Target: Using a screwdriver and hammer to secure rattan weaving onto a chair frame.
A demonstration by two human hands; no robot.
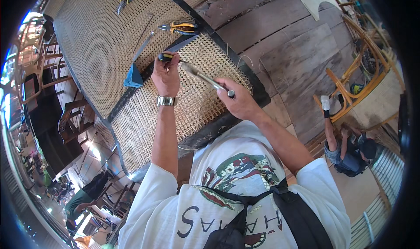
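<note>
My left hand (166, 76), a watch on its wrist, is closed round a short black-and-yellow handle (165, 57) like a screwdriver's; its working end is not clear. My right hand (236, 98) grips a metal-shafted hammer (203, 77), its blurred head close to my left hand. Both hands are over a woven cane panel (153, 133) edged with black strips, loose strand ends along its near side. Just left of my left hand lies a blue-handled tool (133, 77) with a long narrow blade. Beyond my hands are orange-and-black pliers (183, 28).
A second pair of pliers (122, 5) lies at the panel's far end, and a thin bent rod (143, 32) nearer. At right, a person (350, 155) sits by a rattan chair frame (350, 84) on the plank floor (302, 65). Dark wooden chairs (72, 120) stand at left.
</note>
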